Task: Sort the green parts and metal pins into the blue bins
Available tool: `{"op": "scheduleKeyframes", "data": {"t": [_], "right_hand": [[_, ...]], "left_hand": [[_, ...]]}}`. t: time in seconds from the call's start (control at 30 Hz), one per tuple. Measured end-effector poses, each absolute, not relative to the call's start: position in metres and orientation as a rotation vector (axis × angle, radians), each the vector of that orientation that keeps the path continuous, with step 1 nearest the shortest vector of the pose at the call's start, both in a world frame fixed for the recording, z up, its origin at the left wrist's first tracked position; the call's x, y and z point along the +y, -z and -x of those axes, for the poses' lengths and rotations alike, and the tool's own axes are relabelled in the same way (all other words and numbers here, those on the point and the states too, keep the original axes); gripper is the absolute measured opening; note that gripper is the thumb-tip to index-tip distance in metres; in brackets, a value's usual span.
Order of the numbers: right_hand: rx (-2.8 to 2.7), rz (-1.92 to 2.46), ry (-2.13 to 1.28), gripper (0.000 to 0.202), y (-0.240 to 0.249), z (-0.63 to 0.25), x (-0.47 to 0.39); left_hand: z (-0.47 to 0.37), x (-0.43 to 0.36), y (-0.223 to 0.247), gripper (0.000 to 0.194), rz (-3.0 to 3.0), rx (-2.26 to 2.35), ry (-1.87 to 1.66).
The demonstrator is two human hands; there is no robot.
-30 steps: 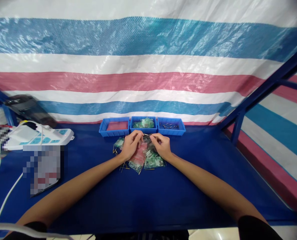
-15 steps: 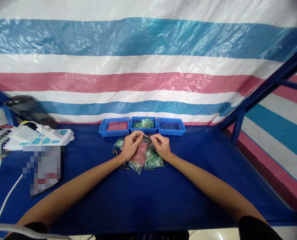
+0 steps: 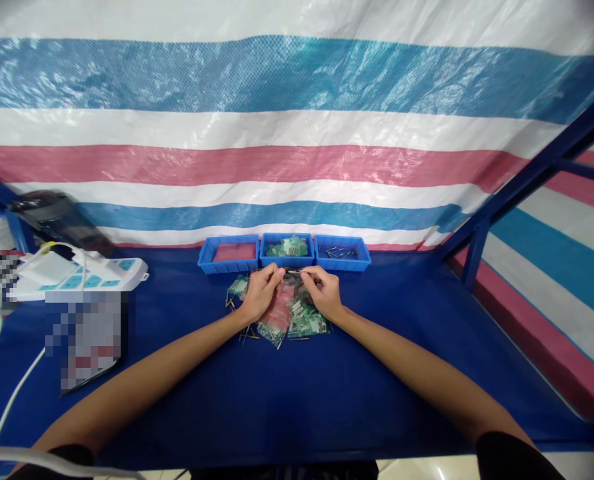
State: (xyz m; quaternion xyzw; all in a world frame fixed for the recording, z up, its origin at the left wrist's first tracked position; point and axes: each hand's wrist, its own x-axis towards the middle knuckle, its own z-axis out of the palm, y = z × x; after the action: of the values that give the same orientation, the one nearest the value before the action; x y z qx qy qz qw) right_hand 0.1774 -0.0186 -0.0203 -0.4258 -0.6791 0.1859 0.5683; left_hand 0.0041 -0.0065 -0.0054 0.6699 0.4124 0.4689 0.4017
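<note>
My left hand (image 3: 263, 292) is closed in a pinch above a loose pile. Whatever is between its fingertips, if anything, is too small to make out. My right hand (image 3: 323, 291) pinches the end of a thin metal rod (image 3: 293, 270) that points toward the left fingertips. Beneath both hands lie a pink plastic bag (image 3: 279, 308), small green-and-white pieces in clear bags (image 3: 309, 321), and several thin metal rods with brass-coloured parts (image 3: 249, 333). Part of the pile is hidden by the hands.
Behind the hands stand three blue bins: the left bin (image 3: 229, 268) holds pink bags, the middle bin (image 3: 287, 262) green pieces, the right bin (image 3: 344, 265) thin rods. A white power strip (image 3: 121, 275), cables and a blurred flat object (image 3: 94, 340) lie at left.
The left fingertips have drawn slightly back and curled in, and the bright rod between the hands shows less clearly. The right hand has hardly moved.
</note>
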Motion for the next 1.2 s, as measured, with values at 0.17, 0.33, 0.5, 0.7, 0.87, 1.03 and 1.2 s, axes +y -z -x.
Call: {"op": "scheduleKeyframes", "data": {"t": [0.17, 0.33, 0.5, 0.7, 0.87, 1.03, 1.2], "right_hand": [[-1.591, 1.001, -0.44, 0.023, 0.0204, -0.1775, -0.019], [-1.591, 1.018, -0.448, 0.025, 0.0214, -0.1773, -0.0186], [-1.586, 1.017, -0.439, 0.024, 0.021, -0.1765, -0.0176], [-1.587, 0.993, -0.431, 0.021, 0.0199, -0.176, -0.0175], [-1.589, 1.012, -0.436, 0.022, 0.0213, -0.1768, -0.0169], [-1.59, 1.0, -0.438, 0.022, 0.0218, -0.1769, -0.0169], [-1.596, 1.014, -0.435, 0.023, 0.0205, -0.1767, -0.0173]], "left_hand": [[-0.0043, -0.0072, 0.0021, 0.047, -1.725, 1.036, -1.207], [-0.0051, -0.0088, -0.0004, 0.033, -1.69, 1.041, -1.232], [-0.0032, -0.0091, 0.0024, 0.05, -1.741, 1.133, -1.238], [-0.0041, -0.0075, 0.0014, 0.043, -1.735, 1.065, -1.241], [-0.0062, -0.0036, 0.0048, 0.022, -1.595, 0.967, -1.309], [-0.0057, -0.003, 0.0064, 0.027, -1.607, 0.969, -1.263], [-0.0061, -0.0036, 0.0062, 0.021, -1.649, 0.964, -1.291]]}}
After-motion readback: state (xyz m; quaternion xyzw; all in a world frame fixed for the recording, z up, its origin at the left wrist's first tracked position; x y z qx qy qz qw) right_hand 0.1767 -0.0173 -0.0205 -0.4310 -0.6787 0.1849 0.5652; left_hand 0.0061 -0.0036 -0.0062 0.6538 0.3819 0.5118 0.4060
